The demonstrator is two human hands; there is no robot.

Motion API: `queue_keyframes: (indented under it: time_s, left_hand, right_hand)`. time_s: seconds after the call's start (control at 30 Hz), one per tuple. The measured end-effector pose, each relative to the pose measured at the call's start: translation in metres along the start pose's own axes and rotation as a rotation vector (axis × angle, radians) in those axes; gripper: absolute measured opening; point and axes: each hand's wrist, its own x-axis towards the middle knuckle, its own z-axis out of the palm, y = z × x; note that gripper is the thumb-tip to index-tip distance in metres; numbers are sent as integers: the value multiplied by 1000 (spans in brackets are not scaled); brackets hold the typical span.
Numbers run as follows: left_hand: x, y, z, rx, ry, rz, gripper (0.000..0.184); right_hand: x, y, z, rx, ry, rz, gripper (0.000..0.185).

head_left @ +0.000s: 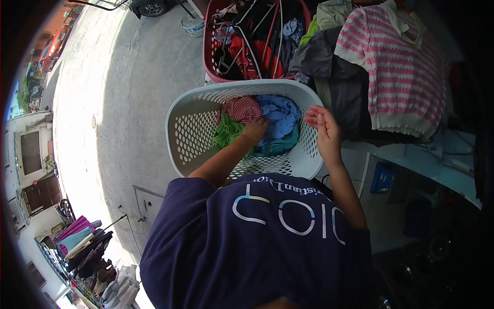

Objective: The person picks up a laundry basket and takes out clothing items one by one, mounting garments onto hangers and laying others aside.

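Note:
A pale grey perforated laundry basket [242, 86] stands in front of me with several garments at its bottom. My left hand [254, 130] reaches down inside it, touching the clothes where a red-and-white striped garment [241, 109] meets a light blue garment [279, 116]. Its fingertips are partly hidden among the cloth, so a grip cannot be made out. Bright green cloth [227, 131] lies left of that hand, and teal cloth [280, 147] lies under the blue one. At the basket's right rim my right hand [324, 129] is raised, fingers apart and loosely bent, holding nothing.
Beyond the rim stands a red basket [207, 49] with hangers [250, 49] and clothes. A pink-and-white striped knit top [399, 72] lies over dark garments [345, 95] on the right. Concrete ground [141, 87] stretches left; clothes hang on a rack [85, 242] at lower left.

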Motion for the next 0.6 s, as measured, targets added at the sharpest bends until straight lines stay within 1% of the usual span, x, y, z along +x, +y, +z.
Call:
queue_keyframes:
  time_s: [0.07,0.1,0.17,0.2,0.27,0.37,0.4,0.43,0.5,0.6]
  left_hand:
    - [1,8,10,245,-194,-86,21]
    - [4,8,13,235,-219,-62,21]
    - [10,21,-8,214,-272,-16,21]
    - [8,28,-23,154,-185,0,19]
    - [3,47,-76,34,-11,35,16]
    - [12,41,-133,-1162,-405,-165,17]
    - [8,62,-179,-1353,-379,-101,18]
    - [3,86,-225,-1545,-349,-37,20]
    - [2,107,-262,-1426,-250,284,25]
    - [2,131,-304,-1372,71,350,28]
  right_hand:
    - [-1,3,-8,75,-24,34,27]
    - [0,5,-12,122,-27,38,27]
    - [1,9,-19,216,-34,48,27]
    - [2,11,-23,249,-43,76,27]
    - [5,11,-30,315,-56,128,32]
    - [5,-1,-25,149,-244,-3,57]
    - [3,-9,-18,50,-276,-42,81]
    - [3,-24,-7,-298,-272,-193,78]
    - [8,-10,3,-93,-401,-219,67]
    - [11,-44,-15,143,-314,31,59]
